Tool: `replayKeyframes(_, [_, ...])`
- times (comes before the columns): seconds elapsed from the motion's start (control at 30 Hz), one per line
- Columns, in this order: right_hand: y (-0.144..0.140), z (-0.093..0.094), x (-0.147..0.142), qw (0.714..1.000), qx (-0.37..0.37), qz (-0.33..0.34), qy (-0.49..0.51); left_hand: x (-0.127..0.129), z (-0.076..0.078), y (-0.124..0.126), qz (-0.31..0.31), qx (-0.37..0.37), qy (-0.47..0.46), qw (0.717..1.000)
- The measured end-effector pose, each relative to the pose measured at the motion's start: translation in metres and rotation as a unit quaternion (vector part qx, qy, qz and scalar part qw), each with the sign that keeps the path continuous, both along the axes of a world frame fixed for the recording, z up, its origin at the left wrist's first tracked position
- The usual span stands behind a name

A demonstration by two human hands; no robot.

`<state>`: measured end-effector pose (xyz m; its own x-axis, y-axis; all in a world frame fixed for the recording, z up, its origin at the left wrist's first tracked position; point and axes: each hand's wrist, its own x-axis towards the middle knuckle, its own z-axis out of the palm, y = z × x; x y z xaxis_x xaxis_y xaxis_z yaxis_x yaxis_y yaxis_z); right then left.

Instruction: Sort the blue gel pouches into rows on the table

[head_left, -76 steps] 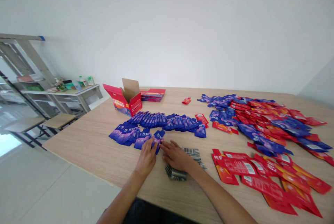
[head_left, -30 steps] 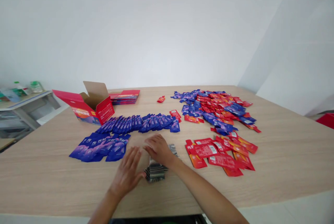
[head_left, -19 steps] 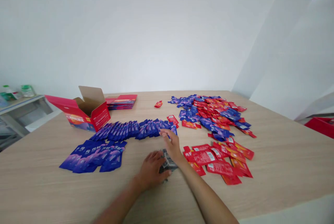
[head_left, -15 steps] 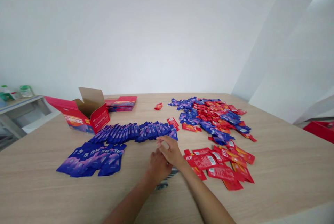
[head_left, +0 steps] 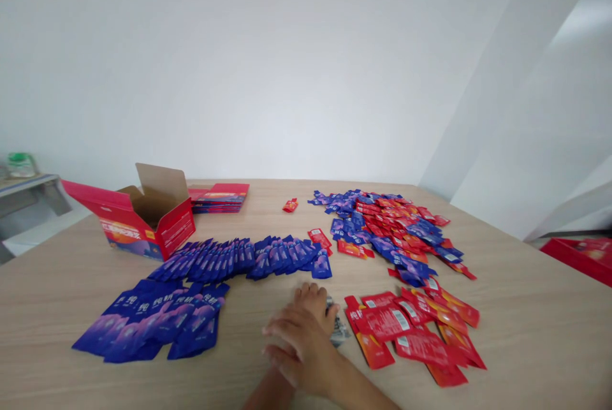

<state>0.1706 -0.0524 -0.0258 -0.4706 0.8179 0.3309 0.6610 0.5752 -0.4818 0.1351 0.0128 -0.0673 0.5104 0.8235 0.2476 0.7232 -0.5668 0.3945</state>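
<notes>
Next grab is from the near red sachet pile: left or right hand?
Right, probably. The right hand lies on top of the left hand, so it's free to lift, and its forearm enters from the side of the near red sachets. Left is underneath.

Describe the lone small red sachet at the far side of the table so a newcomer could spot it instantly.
Start at the open red carton on the wooden table, then move right past the flat stack of red boxes. The lone red sachet lies on bare wood, just left of the mixed red and blue heap, touching nothing.
</notes>
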Motion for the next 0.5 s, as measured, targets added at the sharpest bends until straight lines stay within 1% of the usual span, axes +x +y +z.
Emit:
replayKeyframes(0.03, [-0.004,-0.001,0.005,1.000,-0.006,0.012,-0.003,0.006,0.000,0.003,0.038,-0.019,0.022,0.999])
replayKeyframes(0.07, [-0.008,0.000,0.012,1.000,-0.008,0.023,-0.002,0.011,-0.001,0.007,0.051,-0.031,0.031,0.998])
replayKeyframes(0.1, [-0.010,0.001,0.022,0.999,0.001,0.043,-0.004,0.017,-0.002,0.010,0.052,-0.043,0.034,0.997])
replayKeyframes(0.17, [-0.013,0.003,0.045,0.999,0.018,0.040,-0.006,0.024,-0.007,0.017,0.043,-0.064,0.035,0.996])
replayKeyframes(0.23, [-0.014,0.002,0.071,0.999,0.028,0.017,-0.008,0.026,-0.014,0.021,0.047,-0.070,0.022,0.996])
replayKeyframes(0.27, [-0.013,0.001,0.084,1.000,0.029,-0.011,0.000,0.027,-0.017,0.022,0.060,-0.067,0.012,0.996])
replayKeyframes(0.3, [-0.012,0.000,0.097,1.000,0.012,-0.024,-0.007,0.027,-0.019,0.022,0.074,-0.072,0.007,0.995])
replayKeyframes(0.37, [-0.006,0.000,0.119,0.998,-0.009,-0.065,-0.011,0.027,-0.021,0.019,0.072,-0.082,-0.005,0.994])
replayKeyframes(0.43, [0.008,0.006,0.139,0.994,-0.032,-0.103,-0.010,0.027,-0.019,0.014,0.079,-0.116,-0.039,0.989])
replayKeyframes(0.47, [0.020,0.012,0.149,0.991,-0.047,-0.124,-0.017,0.028,-0.017,0.013,0.079,-0.139,-0.035,0.987])
replayKeyframes(0.5, [0.036,0.020,0.159,0.987,-0.059,-0.150,-0.024,0.029,-0.014,0.011,0.081,-0.144,-0.040,0.985])
